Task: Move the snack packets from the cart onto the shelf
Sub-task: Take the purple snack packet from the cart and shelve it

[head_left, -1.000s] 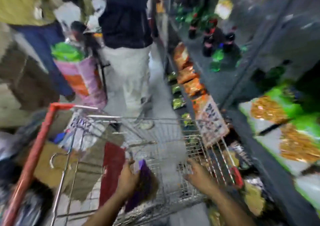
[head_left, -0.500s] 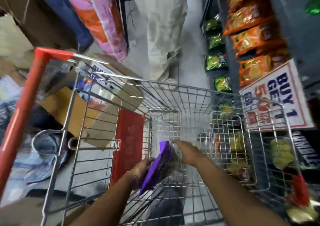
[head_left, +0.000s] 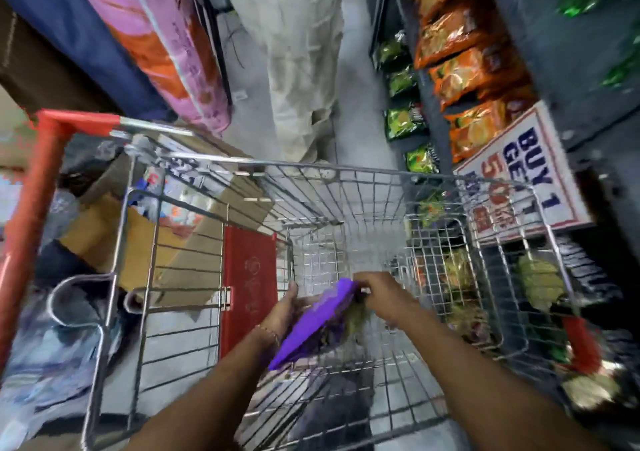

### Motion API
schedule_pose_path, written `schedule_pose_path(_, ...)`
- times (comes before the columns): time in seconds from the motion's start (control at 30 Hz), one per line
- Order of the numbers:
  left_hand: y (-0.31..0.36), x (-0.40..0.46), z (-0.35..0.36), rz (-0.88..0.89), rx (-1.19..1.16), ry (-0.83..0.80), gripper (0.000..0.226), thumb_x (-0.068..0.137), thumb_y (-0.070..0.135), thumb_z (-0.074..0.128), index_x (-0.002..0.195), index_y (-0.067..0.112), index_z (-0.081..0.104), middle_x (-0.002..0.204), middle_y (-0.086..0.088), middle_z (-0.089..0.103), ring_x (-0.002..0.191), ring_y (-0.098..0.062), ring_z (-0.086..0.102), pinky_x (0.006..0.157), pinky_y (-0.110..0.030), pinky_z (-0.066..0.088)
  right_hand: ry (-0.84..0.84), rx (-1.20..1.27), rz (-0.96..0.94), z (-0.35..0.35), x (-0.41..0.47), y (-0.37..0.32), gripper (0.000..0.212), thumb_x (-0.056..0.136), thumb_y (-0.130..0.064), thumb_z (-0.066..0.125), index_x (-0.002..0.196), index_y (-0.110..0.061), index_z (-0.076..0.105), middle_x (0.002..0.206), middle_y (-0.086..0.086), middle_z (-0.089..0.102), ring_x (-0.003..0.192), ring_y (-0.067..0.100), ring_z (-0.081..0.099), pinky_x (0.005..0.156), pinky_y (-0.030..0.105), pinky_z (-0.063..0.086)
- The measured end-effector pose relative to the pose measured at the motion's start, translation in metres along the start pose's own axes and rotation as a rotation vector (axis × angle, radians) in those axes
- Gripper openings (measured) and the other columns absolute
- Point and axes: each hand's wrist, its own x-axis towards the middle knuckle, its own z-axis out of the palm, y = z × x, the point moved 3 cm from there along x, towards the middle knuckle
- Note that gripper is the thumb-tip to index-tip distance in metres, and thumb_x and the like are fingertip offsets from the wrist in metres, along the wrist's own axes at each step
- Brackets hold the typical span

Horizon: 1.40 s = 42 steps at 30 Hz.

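Nearest the camera, both forearms reach down into the wire cart. The left hand cups a purple snack packet from the left side, fingers curled under it; the right hand pinches the packet's far upper corner, fingers closed on the edge. The packet is tilted and lifted off the cart floor, inside the basket. A blurred second item may sit behind it; this cannot be confirmed. The rest of the basket floor shows no other packets, so in my judgement this is among the last to move. It has not yet reached the shelf at right, which already carries orange packets and green packets beside a "BUY 1" sign. At the far end of the aisle stands another person in pale trousers.
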Motion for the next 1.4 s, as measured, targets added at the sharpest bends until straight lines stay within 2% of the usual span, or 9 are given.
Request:
schedule_pose_path(0.13, 0.046, -0.077, 0.041, 0.147, 0.196, -0.117, 0.064, 0.090, 0.053, 0.043, 0.069, 0.005, 0.079, 0.051, -0.001, 0.073, 0.043, -0.013, 0.068, 0.047, -0.021, 0.055, 0.246, 0.165, -0.082, -0.056, -0.059, -0.039, 0.018, 0.067, -0.032, 0.065, 0.073, -0.016, 0.060, 0.067, 0.007, 0.061, 0.072, 0.009, 0.055, 0.068, 0.036, 0.046)
schedule_pose_path(0.2, 0.067, -0.127, 0.069, 0.327, 0.312, -0.025, 0.016, 0.074, 0.021, 0.069, 0.061, 0.016, 0.077, 0.040, 0.016, 0.065, 0.036, 0.002, 0.061, 0.045, -0.012, 0.051, 0.405, 0.277, -0.141, -0.091, -0.102, -0.063, 0.024, 0.072, -0.024, 0.077, 0.070, -0.009, 0.059, 0.063, 0.008, 0.063, 0.065, 0.004, 0.054, 0.065, 0.033, 0.046)
schedule_pose_path(0.27, 0.081, -0.169, 0.111, 0.430, 0.259, -0.248, 0.009, 0.067, 0.037, 0.068, 0.068, 0.034, 0.077, 0.064, 0.017, 0.076, 0.057, -0.001, 0.071, 0.056, -0.020, 0.057, 0.573, 0.395, -0.220, -0.131, -0.164, -0.102, 0.020, 0.074, -0.013, 0.079, 0.072, -0.005, 0.061, 0.064, 0.006, 0.069, 0.064, 0.002, 0.056, 0.067, 0.023, 0.046)
schedule_pose_path(0.4, 0.097, -0.243, 0.212, 0.782, 0.401, -0.494, 0.051, 0.058, 0.066, 0.069, 0.092, 0.028, 0.077, 0.090, 0.008, 0.078, 0.078, -0.012, 0.074, 0.063, -0.026, 0.057, 0.908, 0.432, -0.359, -0.199, -0.299, -0.176, 0.031, 0.081, 0.010, 0.065, 0.061, -0.003, 0.046, 0.049, -0.008, 0.051, 0.048, -0.005, 0.042, 0.049, 0.009, 0.035)
schedule_pose_path(0.5, 0.089, -0.322, 0.309, 1.156, 0.699, -0.579, 0.053, 0.046, 0.024, 0.084, 0.094, 0.008, 0.066, 0.078, 0.006, 0.078, 0.074, -0.007, 0.072, 0.060, -0.017, 0.055, 1.228, 0.382, -0.497, -0.242, -0.404, -0.216, 0.034, 0.082, -0.002, 0.070, 0.062, 0.000, 0.043, 0.052, 0.004, 0.042, 0.050, 0.008, 0.036, 0.047, 0.024, 0.028)
schedule_pose_path(0.63, 0.081, -0.405, 0.425, 1.453, 0.702, -0.751, 0.043, 0.050, 0.020, 0.074, 0.091, 0.014, 0.060, 0.070, 0.003, 0.073, 0.060, 0.004, 0.063, 0.057, -0.009, 0.049, 1.590, 0.325, -0.579, -0.287, -0.520, -0.250, 0.031, 0.077, -0.023, 0.076, 0.060, -0.018, 0.050, 0.051, 0.002, 0.046, 0.051, 0.013, 0.039, 0.051, 0.029, 0.032)
schedule_pose_path(0.87, 0.065, -0.446, 0.587, 1.520, 0.813, -0.978, 0.017, 0.084, -0.006, 0.062, 0.096, 0.006, 0.064, 0.065, 0.010, 0.069, 0.057, 0.014, 0.059, 0.058, -0.003, 0.045, 1.966, 0.259, -0.346, -0.358, -0.612, -0.220, 0.033, 0.075, -0.030, 0.075, 0.055, -0.016, 0.052, 0.052, 0.003, 0.053, 0.055, 0.021, 0.050, 0.064, 0.060, 0.056)
schedule_pose_path(1.17, 0.036, -0.408, 0.673, 1.414, 0.799, -1.017, 0.022, 0.088, 0.000, 0.060, 0.097, 0.020, 0.061, 0.103, -0.005, 0.067, 0.101, -0.023, 0.060, 0.092, -0.034, 0.049, 1.968, 0.290, -0.159, -0.393, -0.612, -0.172, 0.022, 0.082, 0.006, 0.060, 0.088, -0.013, 0.052, 0.080, 0.008, 0.064, 0.065, 0.016, 0.057, 0.052, 0.010, 0.039)
schedule_pose_path(1.4, 0.012, -0.423, 0.644, 1.528, 0.671, -0.773, 0.053, 0.092, 0.023, 0.057, 0.141, 0.018, 0.037, 0.146, -0.004, 0.047, 0.134, -0.023, 0.045, 0.109, -0.039, 0.037, 1.760, 0.309, -0.253, -0.349, -0.625, -0.173, 0.057, 0.082, -0.007, 0.069, 0.132, -0.017, 0.042, 0.127, -0.002, 0.056, 0.119, 0.012, 0.053, 0.104, 0.023, 0.039)
